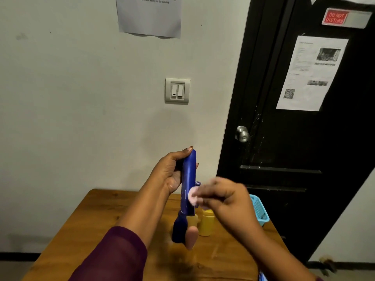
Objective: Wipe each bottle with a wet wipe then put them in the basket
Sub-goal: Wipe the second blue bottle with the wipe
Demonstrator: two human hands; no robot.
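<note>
Head view: the left hand (172, 173) holds the bottle (188, 179) above the table (101, 230), its grip wrapped round the upper end, long axis near upright, dark cap down. Right of the bottle, the blurred right hand (225, 199) pinches a pale wipe (192, 196) against its side, so strokes should run along that axis. Behind the bottle stand yellow bottles (207, 224). Farther right sits the basket (260, 209), half hidden by the right hand. A pinkish shape beside the cap is unclear.

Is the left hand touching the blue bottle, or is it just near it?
Touching. The head view shows the left hand wrapped round the upper part of the blue bottle, with its fingertips curling over the bottle's far edge.
</note>
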